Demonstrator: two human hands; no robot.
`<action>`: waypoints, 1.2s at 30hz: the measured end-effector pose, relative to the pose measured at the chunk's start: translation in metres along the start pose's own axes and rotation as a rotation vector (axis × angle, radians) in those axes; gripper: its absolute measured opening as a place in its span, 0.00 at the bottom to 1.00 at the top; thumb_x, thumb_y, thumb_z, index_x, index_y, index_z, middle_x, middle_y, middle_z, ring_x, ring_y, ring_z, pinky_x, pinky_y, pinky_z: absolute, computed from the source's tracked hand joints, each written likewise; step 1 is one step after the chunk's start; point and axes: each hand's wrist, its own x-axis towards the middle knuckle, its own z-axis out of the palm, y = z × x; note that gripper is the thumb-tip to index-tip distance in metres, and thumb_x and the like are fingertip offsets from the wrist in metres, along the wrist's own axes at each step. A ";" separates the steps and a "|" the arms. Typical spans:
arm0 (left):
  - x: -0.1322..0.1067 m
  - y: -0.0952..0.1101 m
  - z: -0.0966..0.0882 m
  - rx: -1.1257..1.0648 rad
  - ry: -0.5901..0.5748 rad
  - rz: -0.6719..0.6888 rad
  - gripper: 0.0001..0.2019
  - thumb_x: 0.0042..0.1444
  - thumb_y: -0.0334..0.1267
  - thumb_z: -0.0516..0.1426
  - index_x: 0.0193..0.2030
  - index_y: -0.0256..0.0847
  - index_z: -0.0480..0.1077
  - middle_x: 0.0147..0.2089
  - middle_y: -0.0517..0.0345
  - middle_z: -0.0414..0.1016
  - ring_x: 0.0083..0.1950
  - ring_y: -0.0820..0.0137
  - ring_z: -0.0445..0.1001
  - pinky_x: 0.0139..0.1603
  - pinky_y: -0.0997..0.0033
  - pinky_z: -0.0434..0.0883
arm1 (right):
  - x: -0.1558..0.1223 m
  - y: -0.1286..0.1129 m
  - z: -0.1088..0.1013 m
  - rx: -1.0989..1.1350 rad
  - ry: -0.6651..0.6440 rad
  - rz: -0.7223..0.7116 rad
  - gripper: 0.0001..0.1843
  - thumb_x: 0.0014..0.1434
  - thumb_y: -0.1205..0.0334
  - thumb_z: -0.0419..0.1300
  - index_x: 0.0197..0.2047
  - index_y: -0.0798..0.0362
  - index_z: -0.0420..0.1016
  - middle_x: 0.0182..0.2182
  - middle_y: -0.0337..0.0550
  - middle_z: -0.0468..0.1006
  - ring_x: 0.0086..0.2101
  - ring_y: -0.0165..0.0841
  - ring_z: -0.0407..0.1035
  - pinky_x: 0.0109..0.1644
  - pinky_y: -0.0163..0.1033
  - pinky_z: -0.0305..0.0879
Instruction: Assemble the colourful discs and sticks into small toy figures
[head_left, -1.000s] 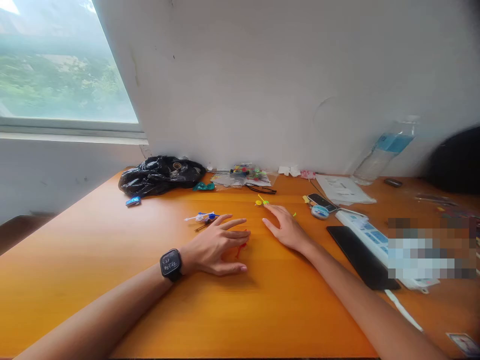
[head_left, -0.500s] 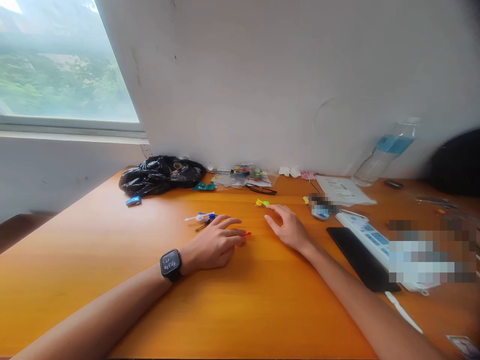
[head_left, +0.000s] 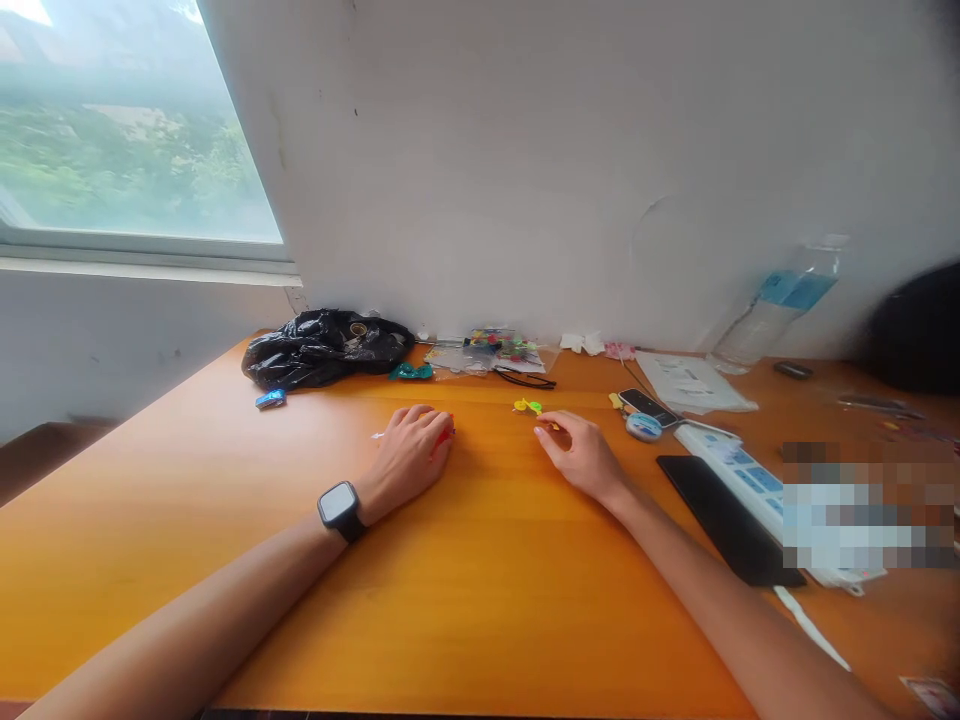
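My left hand (head_left: pixel 411 450), with a dark watch (head_left: pixel 339 503) on its wrist, lies palm down on the left-centre of the table. Its fingers are closed on a small red plastic piece (head_left: pixel 451 426), of which only a bit shows. A white tip of another small piece (head_left: pixel 377 435) pokes out beside this hand; the rest is covered. My right hand (head_left: pixel 581 455) rests on its side, fingers curled, with a small gap between thumb and index finger. Just beyond its fingertips lies a small yellow and green plastic piece (head_left: pixel 528 407); whether they touch, I cannot tell.
Along the wall lie a black plastic bag (head_left: pixel 322 350), a clear packet of coloured pieces (head_left: pixel 502 350) and a paper sheet (head_left: pixel 694 382). To the right are a phone (head_left: pixel 646 407), a round tin (head_left: pixel 643 427), a white power strip (head_left: pixel 750 475), a black slab (head_left: pixel 724 515) and a bottle (head_left: pixel 780 310).
My left hand has moved away and to the left, carrying the red piece over the blue and white pieces, which it now mostly covers. My right hand's fingers have curled in slightly.
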 end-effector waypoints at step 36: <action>-0.012 0.022 -0.009 -0.397 -0.335 0.347 0.30 0.71 0.47 0.56 0.76 0.45 0.58 0.75 0.47 0.64 0.78 0.56 0.59 0.76 0.50 0.62 | 0.002 0.009 -0.001 -0.074 -0.026 -0.051 0.17 0.66 0.69 0.52 0.46 0.53 0.83 0.46 0.51 0.86 0.46 0.44 0.80 0.52 0.48 0.75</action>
